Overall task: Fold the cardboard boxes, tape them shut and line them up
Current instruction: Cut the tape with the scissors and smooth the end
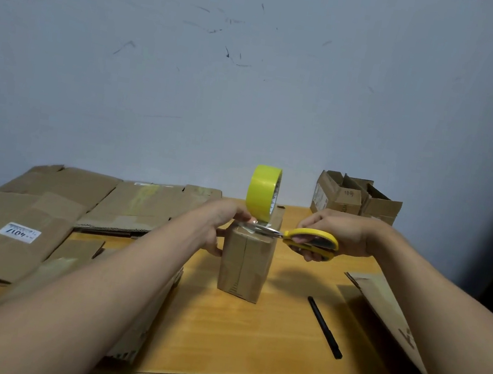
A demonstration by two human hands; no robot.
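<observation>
A small folded cardboard box (245,265) stood upright near the middle of the wooden table (247,340), with a roll of yellow tape (262,193) standing on edge on its top. The left hand (224,225) rested against the box's upper left side, its fingers pinching the strip of tape pulled from the roll, thumb on the box's left face. The right hand (335,234) gripped yellow-handled scissors (304,239), whose blades reached left to the tape strip at the box's top. Flattened cardboard boxes (42,214) lay spread across the table's left side, another flat piece (385,316) lay at the right, and two open boxes (355,198) sat at the far right against the wall. A black pen (325,327) lay on the table right of the box.
</observation>
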